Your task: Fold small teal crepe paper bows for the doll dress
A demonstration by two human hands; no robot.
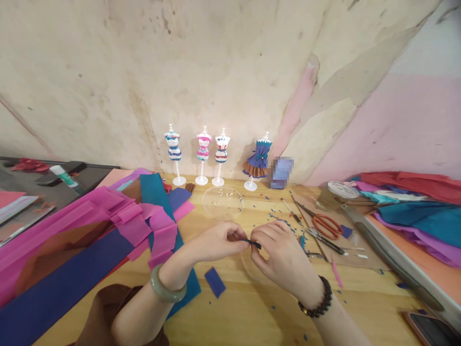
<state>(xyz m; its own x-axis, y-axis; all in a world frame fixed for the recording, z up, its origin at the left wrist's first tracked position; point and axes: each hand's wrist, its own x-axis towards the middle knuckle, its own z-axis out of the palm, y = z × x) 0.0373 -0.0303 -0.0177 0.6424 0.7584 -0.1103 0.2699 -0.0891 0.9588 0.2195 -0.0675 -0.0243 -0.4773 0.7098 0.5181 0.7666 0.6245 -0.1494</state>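
Between my two hands, above the wooden table [252,307], is a small dark blue folded strip [255,244]. My left hand [223,240] pinches its left end between thumb and fingertips. The fingers of my right hand [275,250] are closed on the strip's other end. Below my left hand lies a flat blue rectangle [215,282]. A clear round dish [222,203] holding tiny pale beads sits beyond the hands. Part of another clear round edge shows under my right hand.
Several small mannequins stand along the wall, one in a blue and brown dress [257,158]. Orange-handled scissors [327,226] and tweezers lie at right among blue scraps. Pink crepe strips [137,216] and a long blue strip [68,293] spread leftward. A glue stick [65,177] lies at far left.
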